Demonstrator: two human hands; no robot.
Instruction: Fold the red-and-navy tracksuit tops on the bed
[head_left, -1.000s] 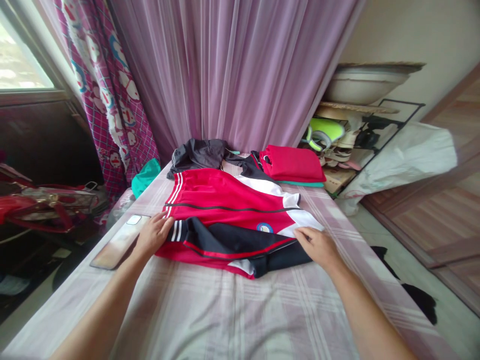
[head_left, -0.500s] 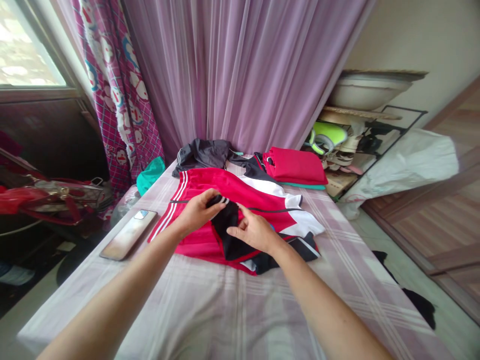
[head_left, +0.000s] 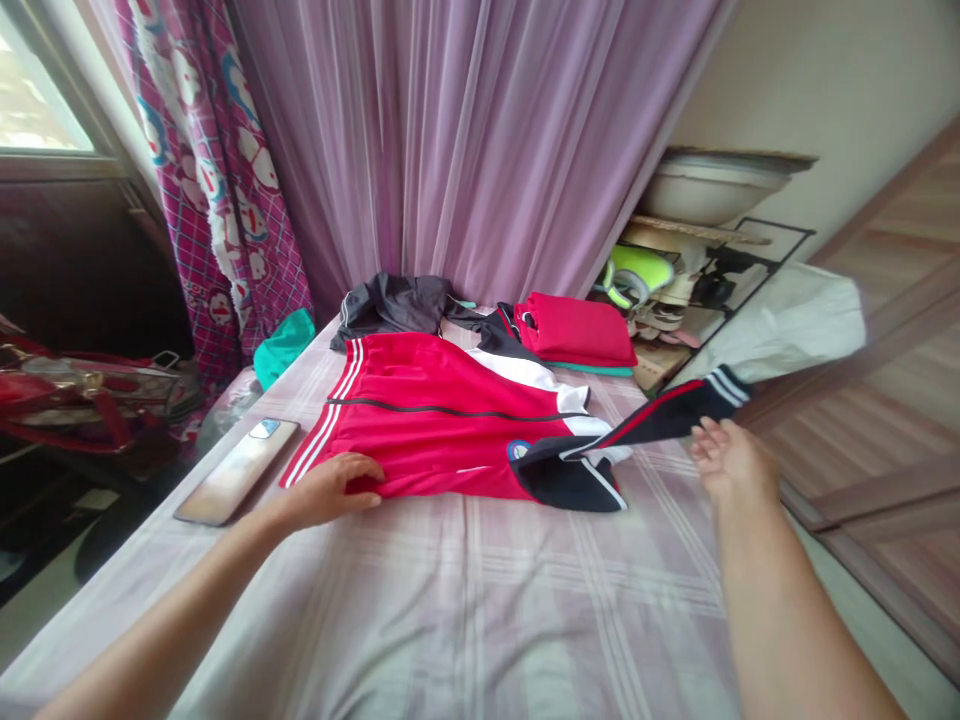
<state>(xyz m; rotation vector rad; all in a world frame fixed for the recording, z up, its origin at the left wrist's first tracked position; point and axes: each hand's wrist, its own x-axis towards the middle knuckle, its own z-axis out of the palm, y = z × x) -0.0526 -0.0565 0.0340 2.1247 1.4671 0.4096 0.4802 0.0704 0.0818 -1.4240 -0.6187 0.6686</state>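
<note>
A red jacket (head_left: 427, 430) with a white and black shoulder part, a dark zip and a white-striped hem lies spread on the bed. My left hand (head_left: 337, 490) rests at its near left edge, fingers bent and thumb apart. One black sleeve (head_left: 652, 415), with red trim and a white-striped cuff, stretches out to the right, its end raised off the bed. Just below the cuff is my right hand (head_left: 731, 460), fingers loosely curled by the sleeve's lower edge and not wrapped round it; whether the fingertips touch it is hard to see.
A phone (head_left: 240, 470) lies left of the jacket. Behind it are a dark garment (head_left: 397, 305) and a folded red stack (head_left: 577, 330). A rack (head_left: 772, 240) with a basin (head_left: 716, 190) stands at the right, near a white bag (head_left: 795, 320).
Both hands were together on the black sleeve over the jacket. The sleeve has swung out to the right along with my right hand, and my left hand has moved left towards the hem.
</note>
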